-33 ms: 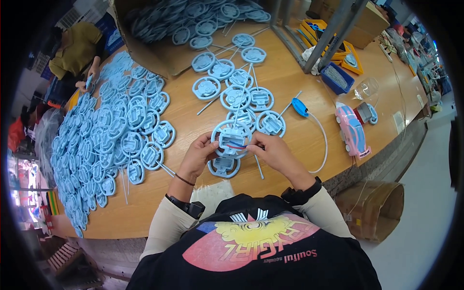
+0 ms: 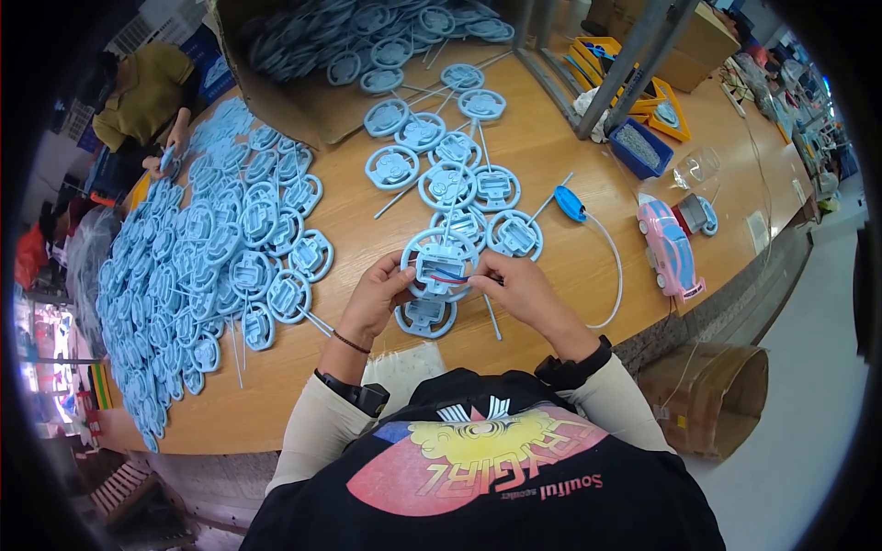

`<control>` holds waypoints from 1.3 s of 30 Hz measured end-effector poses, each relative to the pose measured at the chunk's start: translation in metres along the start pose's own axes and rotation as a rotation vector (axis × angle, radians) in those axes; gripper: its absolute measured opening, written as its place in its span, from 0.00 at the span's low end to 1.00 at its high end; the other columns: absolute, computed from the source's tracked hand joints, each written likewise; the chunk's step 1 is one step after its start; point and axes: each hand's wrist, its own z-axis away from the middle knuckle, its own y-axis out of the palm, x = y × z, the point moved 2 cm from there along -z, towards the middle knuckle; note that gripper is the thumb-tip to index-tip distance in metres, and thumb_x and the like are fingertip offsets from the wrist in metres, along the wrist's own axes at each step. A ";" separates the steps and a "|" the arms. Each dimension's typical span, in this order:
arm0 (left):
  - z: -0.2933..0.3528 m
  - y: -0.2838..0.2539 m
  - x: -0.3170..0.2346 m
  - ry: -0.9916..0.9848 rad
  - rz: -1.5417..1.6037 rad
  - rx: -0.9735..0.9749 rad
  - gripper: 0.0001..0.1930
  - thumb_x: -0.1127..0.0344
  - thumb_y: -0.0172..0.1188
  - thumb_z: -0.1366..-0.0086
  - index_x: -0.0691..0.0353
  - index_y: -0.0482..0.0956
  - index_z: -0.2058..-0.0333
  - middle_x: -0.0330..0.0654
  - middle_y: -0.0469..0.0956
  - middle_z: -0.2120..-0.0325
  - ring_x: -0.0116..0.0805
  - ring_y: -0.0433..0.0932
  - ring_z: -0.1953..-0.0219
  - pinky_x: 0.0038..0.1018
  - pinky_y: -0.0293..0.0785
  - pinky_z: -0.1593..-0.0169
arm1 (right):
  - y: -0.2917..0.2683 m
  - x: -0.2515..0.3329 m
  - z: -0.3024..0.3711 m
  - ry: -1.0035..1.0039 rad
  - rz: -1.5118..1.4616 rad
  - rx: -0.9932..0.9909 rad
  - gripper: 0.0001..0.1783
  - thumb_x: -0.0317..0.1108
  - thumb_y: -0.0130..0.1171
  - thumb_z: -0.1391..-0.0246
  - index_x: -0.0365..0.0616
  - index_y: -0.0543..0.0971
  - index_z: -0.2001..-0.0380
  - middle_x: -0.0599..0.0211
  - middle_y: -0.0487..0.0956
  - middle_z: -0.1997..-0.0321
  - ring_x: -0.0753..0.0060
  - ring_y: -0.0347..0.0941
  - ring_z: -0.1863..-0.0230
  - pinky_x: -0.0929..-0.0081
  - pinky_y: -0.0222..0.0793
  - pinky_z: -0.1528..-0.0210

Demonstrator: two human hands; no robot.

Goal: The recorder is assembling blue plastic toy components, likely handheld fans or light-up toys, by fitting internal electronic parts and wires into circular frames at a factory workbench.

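Note:
My left hand (image 2: 377, 296) is closed on the left rim of a light blue toy steering wheel (image 2: 439, 261), its hollow back facing up. Red and blue wires (image 2: 449, 278) cross the lower part of the hollow. The fingers of my right hand (image 2: 525, 290) pinch together at the wires' right end, beside the wheel's right rim. Just below the held wheel, a second blue wheel (image 2: 424, 317) lies on the table, partly covered. More wheels (image 2: 514, 235) lie right beyond my hands.
A large heap of blue wheels (image 2: 197, 248) covers the table's left side. At the back stands a cardboard box (image 2: 276, 101) full of them. To the right are a corded blue piece (image 2: 570, 204), a pink toy car (image 2: 669, 248) and a blue bin (image 2: 640, 149). A co-worker (image 2: 152, 87) sits far left.

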 end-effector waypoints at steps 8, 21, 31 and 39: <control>0.000 -0.005 0.008 -0.018 0.081 0.013 0.14 0.66 0.52 0.38 0.63 0.71 0.55 0.35 0.75 0.69 0.24 0.74 0.69 0.22 0.74 0.64 | 0.005 0.000 0.003 -0.018 0.004 -0.008 0.09 0.38 0.58 0.54 0.44 0.74 0.75 0.63 0.76 0.79 0.61 0.73 0.76 0.70 0.65 0.74; -0.001 -0.001 0.034 -0.105 0.371 0.190 0.24 0.53 0.47 0.36 0.64 0.63 0.48 0.46 0.69 0.52 0.39 0.70 0.50 0.38 0.67 0.47 | 0.013 -0.009 0.009 -0.056 0.014 0.068 0.10 0.36 0.58 0.52 0.42 0.72 0.76 0.65 0.74 0.80 0.70 0.70 0.78 0.75 0.64 0.75; 0.000 -0.141 -0.031 0.313 0.143 -0.263 0.20 0.56 0.43 0.34 0.66 0.65 0.50 0.42 0.72 0.55 0.34 0.72 0.54 0.32 0.68 0.48 | 0.024 -0.032 0.011 0.073 -0.027 0.062 0.11 0.38 0.57 0.51 0.41 0.72 0.75 0.67 0.71 0.83 0.75 0.65 0.81 0.76 0.60 0.77; -0.014 -0.090 -0.018 0.023 -0.765 -0.202 0.24 0.49 0.57 0.46 0.66 0.73 0.61 0.45 0.75 0.63 0.36 0.74 0.62 0.31 0.70 0.59 | 0.035 -0.038 0.017 0.095 0.092 0.198 0.09 0.36 0.56 0.51 0.41 0.72 0.76 0.63 0.73 0.82 0.69 0.68 0.80 0.72 0.61 0.78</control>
